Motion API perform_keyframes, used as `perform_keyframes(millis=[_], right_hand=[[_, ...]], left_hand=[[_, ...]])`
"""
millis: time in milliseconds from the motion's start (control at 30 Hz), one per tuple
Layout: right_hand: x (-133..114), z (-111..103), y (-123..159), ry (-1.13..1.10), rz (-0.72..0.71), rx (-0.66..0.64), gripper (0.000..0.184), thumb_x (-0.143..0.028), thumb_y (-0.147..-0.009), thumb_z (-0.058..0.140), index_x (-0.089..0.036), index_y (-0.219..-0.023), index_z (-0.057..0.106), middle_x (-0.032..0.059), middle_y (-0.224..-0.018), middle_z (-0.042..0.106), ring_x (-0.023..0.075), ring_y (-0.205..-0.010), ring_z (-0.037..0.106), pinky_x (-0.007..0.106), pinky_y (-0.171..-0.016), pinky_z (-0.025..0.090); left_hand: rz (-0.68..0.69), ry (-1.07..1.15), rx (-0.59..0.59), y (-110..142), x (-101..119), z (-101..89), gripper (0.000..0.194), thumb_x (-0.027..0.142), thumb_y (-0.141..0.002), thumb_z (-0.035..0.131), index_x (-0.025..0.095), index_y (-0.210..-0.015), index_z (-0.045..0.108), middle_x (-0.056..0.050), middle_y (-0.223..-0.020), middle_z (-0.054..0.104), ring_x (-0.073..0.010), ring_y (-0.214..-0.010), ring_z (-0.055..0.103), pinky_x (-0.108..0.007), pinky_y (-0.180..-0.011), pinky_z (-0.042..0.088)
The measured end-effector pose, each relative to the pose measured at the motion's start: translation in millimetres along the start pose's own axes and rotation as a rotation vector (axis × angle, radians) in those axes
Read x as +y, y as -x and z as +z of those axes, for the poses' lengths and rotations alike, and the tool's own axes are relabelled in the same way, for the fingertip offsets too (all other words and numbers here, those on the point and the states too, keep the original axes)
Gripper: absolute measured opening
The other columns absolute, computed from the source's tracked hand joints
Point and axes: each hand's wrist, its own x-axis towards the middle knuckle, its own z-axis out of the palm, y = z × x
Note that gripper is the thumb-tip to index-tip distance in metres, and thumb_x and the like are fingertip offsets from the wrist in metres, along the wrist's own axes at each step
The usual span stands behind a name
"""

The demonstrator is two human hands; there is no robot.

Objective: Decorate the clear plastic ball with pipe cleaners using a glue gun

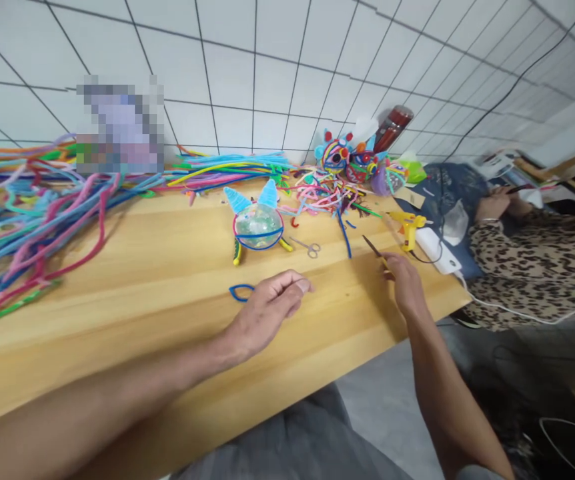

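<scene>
My left hand (280,300) is over the middle of the table, its fingers curled and thumb pressed against them. Whatever they may hold is hidden. Beside its wrist lies a blue pipe cleaner loop (241,293) with pointed ends. Further right, my right hand (401,283) is closed around a slim dark-bladed tool (375,247) with a yellowish handle, its tip pointing away to the left. Beyond my left hand stands a clear round ball (259,223) banded with blue and pink pipe cleaner, with light blue ears and yellow-green legs. Small scissors (312,250) lie to its right.
Pipe cleaners (67,220) heap at the left, with more along the tiled wall. Decorated balls (336,156) and a dark red bottle (393,128) stand at the back. A yellow glue gun (410,229) and white power strip (437,251) lie right, near another person's leopard-print sleeve (497,240).
</scene>
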Motion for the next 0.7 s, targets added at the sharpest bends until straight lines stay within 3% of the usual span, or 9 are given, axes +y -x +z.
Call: perform_keyframes(millis=[100, 200, 267, 333, 533, 700], right_hand=[[-28.6, 6.7, 20.3, -0.358, 0.126, -0.333, 0.061, -0.074, -0.094, 0.038, -0.021, -0.097, 0.069, 0.0103, -0.092, 0.07, 0.0182, -0.057, 0.052, 0.032, -0.046, 0.043], [-61.5, 21.5, 50.6, -0.78, 0.286, -0.799, 0.074, -0.092, -0.082, 0.052, -0.021, -0.095, 0.07, 0.0078, -0.083, 0.067, 0.0147, -0.051, 0.045, 0.028, -0.041, 0.032], [-79.8, 31.4, 69.2, -0.88, 0.282, -0.913, 0.07, -0.089, -0.08, 0.062, -0.023, -0.101, 0.071, 0.0064, -0.081, 0.066, 0.0157, -0.054, 0.049, 0.027, -0.043, 0.034], [-91.5, 39.3, 82.5, -0.892, 0.175, -0.862, 0.061, -0.081, -0.081, 0.069, -0.025, -0.106, 0.071, 0.0067, -0.088, 0.067, 0.0173, -0.061, 0.054, 0.028, -0.048, 0.039], [-87.7, 48.2, 87.9, -0.483, -0.429, -0.385, 0.031, -0.049, -0.096, 0.069, -0.03, -0.121, 0.067, 0.0062, -0.102, 0.066, 0.0214, -0.084, 0.06, 0.037, -0.073, 0.052], [-77.3, 48.8, 80.9, -0.292, -0.66, -0.281, 0.033, -0.032, -0.098, 0.063, -0.031, -0.131, 0.061, 0.0062, -0.108, 0.064, 0.021, -0.085, 0.059, 0.039, -0.075, 0.051]], left_hand=[[0.036, -0.009, -0.007, 0.8, 3.4, 1.2, 0.034, 0.049, -0.098, 0.054, 0.017, -0.095, 0.066, 0.006, -0.064, 0.041, -0.0109, -0.058, 0.035, -0.027, -0.056, 0.026], [0.09, -0.078, 0.018, 3.1, 10.9, 1.0, 0.028, 0.042, -0.099, 0.051, 0.018, -0.095, 0.066, 0.005, -0.066, 0.044, -0.0126, -0.062, 0.039, -0.028, -0.06, 0.031], [0.143, -0.127, 0.046, 4.4, 16.4, 0.0, 0.026, 0.038, -0.099, 0.05, 0.019, -0.09, 0.065, 0.004, -0.068, 0.047, -0.0135, -0.065, 0.042, -0.028, -0.063, 0.033], [0.182, -0.168, 0.069, 5.2, 20.7, -1.5, 0.024, 0.034, -0.1, 0.049, 0.02, -0.086, 0.062, 0.003, -0.069, 0.05, -0.0139, -0.067, 0.045, -0.028, -0.066, 0.035], [0.268, -0.231, 0.082, 5.4, 25.4, -5.1, 0.025, 0.032, -0.102, 0.049, 0.019, -0.095, 0.068, 0.002, -0.072, 0.057, -0.0148, -0.071, 0.051, -0.028, -0.067, 0.037], [0.327, -0.254, 0.071, 4.4, 23.9, -6.8, 0.025, 0.03, -0.103, 0.047, 0.019, -0.099, 0.069, 0.002, -0.077, 0.06, -0.0138, -0.072, 0.052, -0.027, -0.07, 0.038]])
